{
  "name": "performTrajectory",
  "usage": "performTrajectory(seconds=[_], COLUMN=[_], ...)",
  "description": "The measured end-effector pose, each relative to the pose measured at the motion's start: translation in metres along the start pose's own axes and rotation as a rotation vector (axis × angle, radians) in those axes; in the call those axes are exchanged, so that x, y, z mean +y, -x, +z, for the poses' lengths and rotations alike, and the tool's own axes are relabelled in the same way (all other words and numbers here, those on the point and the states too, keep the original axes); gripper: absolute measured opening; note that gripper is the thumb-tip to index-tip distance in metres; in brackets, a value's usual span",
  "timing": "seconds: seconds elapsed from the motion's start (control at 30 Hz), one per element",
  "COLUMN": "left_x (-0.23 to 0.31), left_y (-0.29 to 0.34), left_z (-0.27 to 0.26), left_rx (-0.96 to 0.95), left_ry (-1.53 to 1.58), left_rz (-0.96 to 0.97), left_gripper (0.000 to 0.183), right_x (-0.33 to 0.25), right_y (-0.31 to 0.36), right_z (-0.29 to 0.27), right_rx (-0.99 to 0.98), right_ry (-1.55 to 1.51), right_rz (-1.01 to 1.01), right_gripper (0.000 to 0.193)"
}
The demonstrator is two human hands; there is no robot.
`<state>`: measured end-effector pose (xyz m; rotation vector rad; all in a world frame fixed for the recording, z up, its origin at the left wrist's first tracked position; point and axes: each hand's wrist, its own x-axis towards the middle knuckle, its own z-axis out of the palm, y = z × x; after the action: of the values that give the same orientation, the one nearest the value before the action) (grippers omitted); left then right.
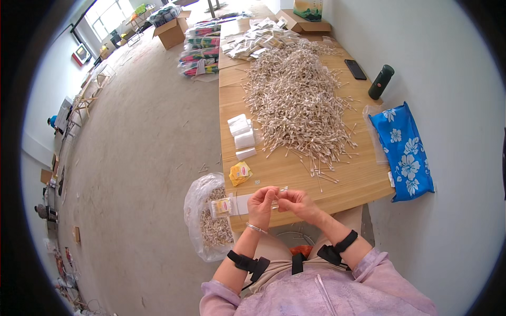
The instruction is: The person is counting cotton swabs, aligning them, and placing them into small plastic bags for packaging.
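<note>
My left hand (259, 206) and my right hand (299, 204) meet over the table's near edge. Both are closed, with fingertips pinching a few cotton swabs (283, 188) whose tips stick out beyond the fingers. How many each hand grips is hidden. Left of my left hand, a clear pack of cotton swabs (214, 210) with a yellow label lies at the table's left edge, beside a white strip (242, 204). Yellow printed cards (240, 173) lie just beyond. A big heap of loose cotton swabs (300, 100) spreads up the table.
White plastic bags (244, 139) lie in stacks left of the heap. To the right are a blue flowered pouch (406, 152), a dark green bottle (381, 82) and a phone (355, 69). A clear bag of swabs (197, 197) stands on the floor. Filled packs (258, 39) pile at the far end.
</note>
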<state>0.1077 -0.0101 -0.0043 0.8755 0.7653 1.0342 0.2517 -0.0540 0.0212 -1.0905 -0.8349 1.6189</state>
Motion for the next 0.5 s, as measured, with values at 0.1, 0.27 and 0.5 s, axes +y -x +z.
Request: performTrajectory(seconds=[0.1,0.27,0.5], left_x=[-0.0035,-0.0041,-0.0051], left_y=[-0.0006,-0.0003,0.0003], left_z=[-0.0007,-0.0003,-0.0005], left_rx=[0.006,0.001,-0.026], left_ry=[0.014,0.022,0.003], left_rz=[0.01,-0.028,-0.004], left_gripper=[0.017,0.018,0.018], right_x=[0.0075,0.0066,0.0072], right_y=[-0.003,-0.0042,-0.0034], right_z=[-0.005,-0.011,-0.0063], right_rx=[-0.03,-0.082,-0.053], right_ry=[0.021,0.08,0.023], right_rz=[-0.074,-0.025,-0.038], right_gripper=[0.014,0.014,0.018])
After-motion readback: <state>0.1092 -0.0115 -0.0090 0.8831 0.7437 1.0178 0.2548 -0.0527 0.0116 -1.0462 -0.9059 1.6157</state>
